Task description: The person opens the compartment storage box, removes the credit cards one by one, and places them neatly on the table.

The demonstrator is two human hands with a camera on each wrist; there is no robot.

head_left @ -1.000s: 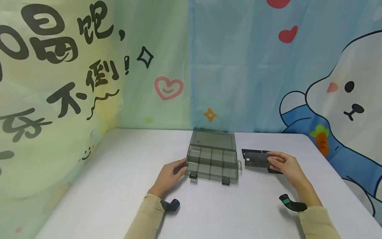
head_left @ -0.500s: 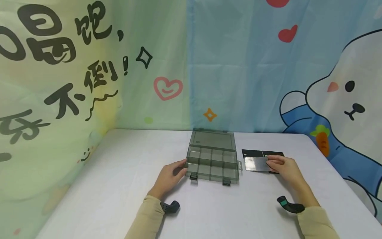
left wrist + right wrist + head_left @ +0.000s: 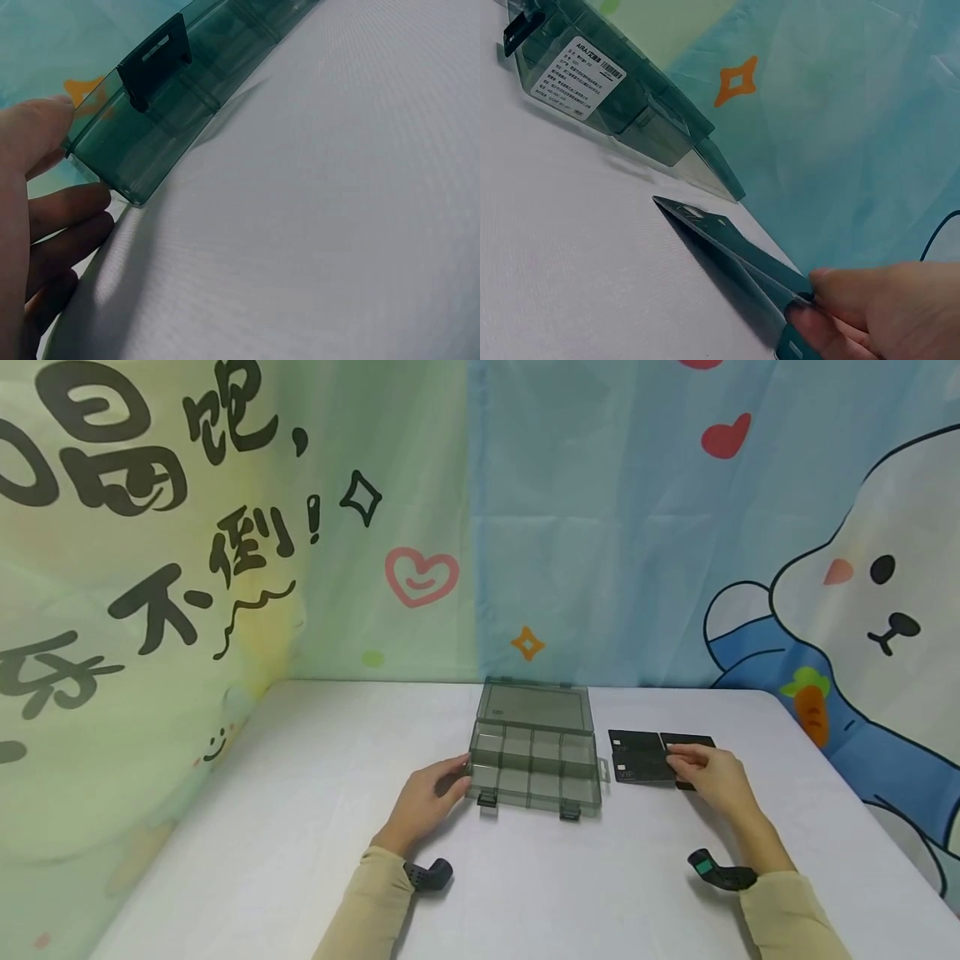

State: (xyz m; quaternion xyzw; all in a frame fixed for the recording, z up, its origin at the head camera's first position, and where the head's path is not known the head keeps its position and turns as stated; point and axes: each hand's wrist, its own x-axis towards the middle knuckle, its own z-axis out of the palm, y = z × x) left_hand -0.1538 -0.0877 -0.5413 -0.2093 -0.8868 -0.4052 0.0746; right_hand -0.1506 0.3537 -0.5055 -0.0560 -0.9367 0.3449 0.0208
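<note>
A smoky clear compartment box (image 3: 536,764) stands on the table with its lid (image 3: 536,704) folded back. My left hand (image 3: 425,802) holds its left end; in the left wrist view the thumb lies at the rim and the fingers at the side wall. To the right of the box, my right hand (image 3: 712,777) pinches a black card (image 3: 639,767) marked VIP by its right end. In the right wrist view this card (image 3: 720,255) slants, with its far edge off the table. Behind it lie two more black cards (image 3: 633,740). Another dark card (image 3: 683,786) is mostly hidden under my right hand.
Two latches (image 3: 570,811) hang at the front of the box and a loop (image 3: 603,770) juts from its right side. The white table (image 3: 300,760) ends at a printed curtain (image 3: 600,568) behind. Each wrist carries a black camera mount (image 3: 722,871).
My right hand has brought the held card slightly nearer to me and to the table, and its tilt has changed: the glare is gone. The left hand stays at the box.
</note>
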